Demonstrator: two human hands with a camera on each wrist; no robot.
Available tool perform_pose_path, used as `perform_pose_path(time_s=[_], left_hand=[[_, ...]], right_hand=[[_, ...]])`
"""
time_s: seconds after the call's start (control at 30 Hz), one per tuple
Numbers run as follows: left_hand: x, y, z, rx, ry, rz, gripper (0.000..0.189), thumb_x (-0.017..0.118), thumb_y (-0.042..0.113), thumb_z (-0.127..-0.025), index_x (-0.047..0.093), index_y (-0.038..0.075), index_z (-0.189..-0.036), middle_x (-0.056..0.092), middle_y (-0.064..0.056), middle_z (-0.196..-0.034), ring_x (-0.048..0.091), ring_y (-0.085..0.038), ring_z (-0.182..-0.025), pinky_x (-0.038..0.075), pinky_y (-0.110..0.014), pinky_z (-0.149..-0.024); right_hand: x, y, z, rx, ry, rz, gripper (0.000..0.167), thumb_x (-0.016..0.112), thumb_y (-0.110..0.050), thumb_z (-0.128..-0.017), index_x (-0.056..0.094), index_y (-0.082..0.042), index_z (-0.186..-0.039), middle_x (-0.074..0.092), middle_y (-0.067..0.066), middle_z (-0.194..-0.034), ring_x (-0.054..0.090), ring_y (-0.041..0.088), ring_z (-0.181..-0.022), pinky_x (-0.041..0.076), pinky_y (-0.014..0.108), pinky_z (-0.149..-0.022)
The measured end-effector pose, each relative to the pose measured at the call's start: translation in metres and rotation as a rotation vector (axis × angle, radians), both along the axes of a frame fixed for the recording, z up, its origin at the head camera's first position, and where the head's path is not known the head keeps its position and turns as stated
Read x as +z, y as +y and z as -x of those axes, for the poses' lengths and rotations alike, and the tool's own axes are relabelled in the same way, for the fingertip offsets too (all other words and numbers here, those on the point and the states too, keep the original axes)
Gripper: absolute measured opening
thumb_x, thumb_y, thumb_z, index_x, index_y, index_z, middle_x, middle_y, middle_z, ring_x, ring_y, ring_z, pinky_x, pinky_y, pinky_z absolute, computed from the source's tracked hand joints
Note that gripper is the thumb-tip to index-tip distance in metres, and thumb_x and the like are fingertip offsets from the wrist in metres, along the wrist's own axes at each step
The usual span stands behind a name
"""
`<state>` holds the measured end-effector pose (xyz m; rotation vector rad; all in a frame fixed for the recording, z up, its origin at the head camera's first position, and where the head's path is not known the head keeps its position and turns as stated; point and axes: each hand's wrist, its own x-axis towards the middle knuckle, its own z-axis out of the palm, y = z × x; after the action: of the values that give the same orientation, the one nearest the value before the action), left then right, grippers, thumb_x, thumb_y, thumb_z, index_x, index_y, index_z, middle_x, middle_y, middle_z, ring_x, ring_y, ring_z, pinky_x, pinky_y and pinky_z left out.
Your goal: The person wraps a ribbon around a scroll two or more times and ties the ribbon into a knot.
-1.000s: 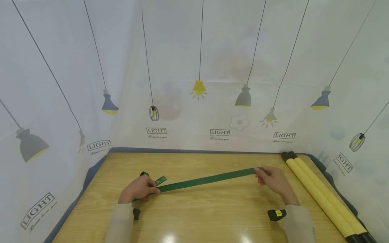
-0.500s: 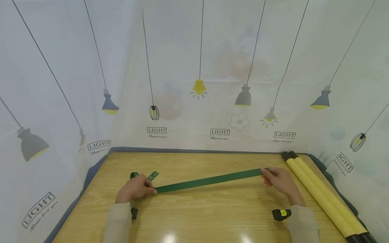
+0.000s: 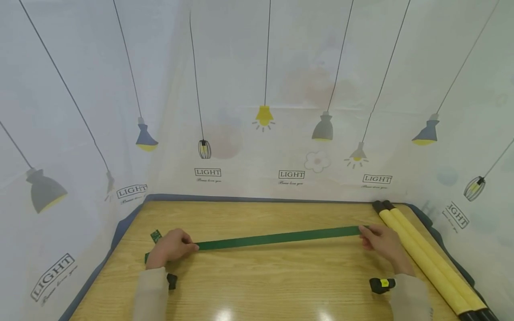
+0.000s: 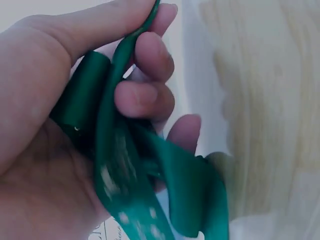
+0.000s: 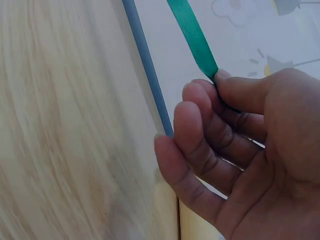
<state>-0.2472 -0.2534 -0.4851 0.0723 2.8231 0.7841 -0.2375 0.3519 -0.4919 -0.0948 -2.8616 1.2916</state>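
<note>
A green ribbon (image 3: 277,238) with a plain face stretches between both hands above the wooden table. At the left, the left hand (image 3: 172,246) pinches it between thumb and fingers. In the left wrist view, more loops of the ribbon (image 4: 187,185) lie bunched in that palm, and a length with pale printed marks hangs below. The right hand (image 3: 383,244) pinches the other end, held slightly higher. Seen from the right wrist, thumb and index finger meet on the ribbon (image 5: 195,40) while the other fingers stay loosely bent beside it.
Two yellow rolls (image 3: 429,263) with black ends lie along the right side of the wooden table (image 3: 257,285). Behind it hangs a white cloth (image 3: 249,147) printed with lamps. A dark blue edge (image 3: 249,198) borders the table's back.
The hands have moved apart, the left one leftward and the right one rightward, so the stretch of ribbon between them is longer. The printed tail has swung to the left behind the left hand.
</note>
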Motion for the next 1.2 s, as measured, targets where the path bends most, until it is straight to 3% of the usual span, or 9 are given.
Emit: perform_pose_path(time_s=[0.17, 0.43, 0.67, 0.93, 1.2], left_hand=[[0.003, -0.004, -0.002, 0.012, 0.006, -0.064, 0.024, 0.073, 0.033, -0.096, 0.074, 0.013, -0.083, 0.064, -0.002, -0.081, 0.05, -0.019, -0.067, 0.039, -0.033, -0.059], [0.001, 0.0, 0.002, -0.012, 0.019, -0.108, 0.028, 0.066, 0.035, -0.101, 0.072, 0.012, -0.087, 0.063, -0.003, -0.084, 0.05, -0.018, -0.072, 0.039, -0.033, -0.065], [-0.005, 0.009, 0.005, -0.026, 0.023, -0.088, 0.027, 0.072, 0.035, -0.096, 0.069, 0.013, -0.082, 0.063, -0.003, -0.085, 0.05, -0.018, -0.072, 0.04, -0.033, -0.065], [-0.004, 0.017, 0.003, -0.022, -0.015, -0.094, 0.026, 0.074, 0.032, -0.095, 0.068, 0.011, -0.081, 0.061, -0.003, -0.082, 0.049, -0.018, -0.069, 0.039, -0.032, -0.061], [-0.004, 0.018, 0.001, -0.016, -0.034, -0.061, 0.026, 0.074, 0.029, -0.095, 0.067, 0.009, -0.08, 0.058, -0.003, -0.078, 0.049, -0.017, -0.066, 0.04, -0.032, -0.059]], right_hand=[[0.0, 0.013, -0.005, -0.022, -0.06, -0.051, 0.053, 0.052, -0.045, -0.107, 0.072, 0.005, -0.105, 0.074, 0.005, -0.082, 0.069, 0.012, -0.071, 0.058, 0.026, -0.065], [0.002, 0.025, -0.009, 0.012, -0.151, -0.219, 0.048, 0.047, -0.044, -0.108, 0.065, -0.008, -0.084, 0.061, -0.003, -0.066, 0.055, 0.015, -0.065, 0.042, 0.029, -0.065], [0.001, 0.028, -0.011, 0.033, -0.217, -0.201, 0.046, 0.05, -0.04, -0.108, 0.066, -0.007, -0.08, 0.064, -0.001, -0.068, 0.056, 0.016, -0.063, 0.043, 0.031, -0.065], [0.003, 0.031, -0.011, 0.06, -0.252, -0.217, 0.044, 0.051, -0.038, -0.107, 0.067, -0.007, -0.081, 0.064, -0.001, -0.071, 0.056, 0.015, -0.066, 0.042, 0.03, -0.068], [0.003, 0.032, -0.015, 0.046, -0.329, -0.225, 0.045, 0.059, -0.045, -0.102, 0.066, -0.009, -0.076, 0.061, -0.001, -0.07, 0.054, 0.017, -0.072, 0.04, 0.031, -0.067]])
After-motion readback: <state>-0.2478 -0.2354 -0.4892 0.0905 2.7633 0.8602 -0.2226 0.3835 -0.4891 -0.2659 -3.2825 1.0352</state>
